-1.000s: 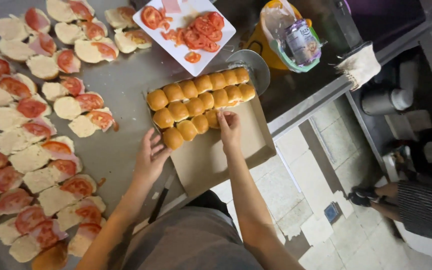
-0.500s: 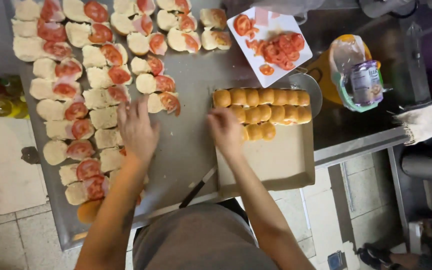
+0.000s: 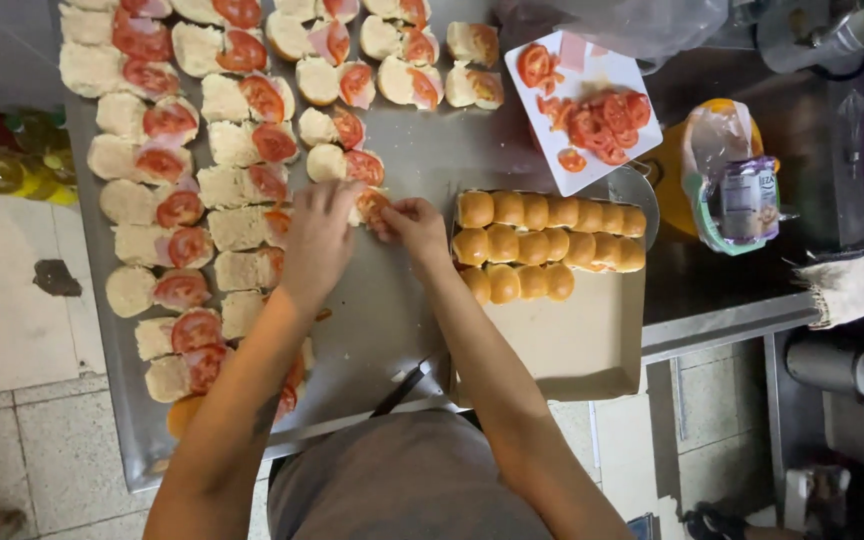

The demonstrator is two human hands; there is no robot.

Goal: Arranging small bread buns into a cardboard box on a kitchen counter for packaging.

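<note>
My left hand (image 3: pixel 317 235) and my right hand (image 3: pixel 412 225) meet over a small split bun topped with a tomato slice (image 3: pixel 370 203) on the steel table (image 3: pixel 402 300). Both hands pinch it between their fingertips. To their left lie several rows of open buns with tomato slices (image 3: pixel 212 150). To the right a cardboard tray (image 3: pixel 572 340) holds rows of whole golden rolls (image 3: pixel 542 245) at its far end.
A white plate of sliced tomato (image 3: pixel 587 110) sits beyond the tray. A plastic-wrapped orange container (image 3: pixel 727 185) stands right of it. A dark knife (image 3: pixel 402 388) lies near the table's front edge. A cloth (image 3: pixel 842 285) hangs at the right edge.
Both hands have left the roll tray side and moved together onto one open bun in the middle. The view has shifted and drawn closer.
</note>
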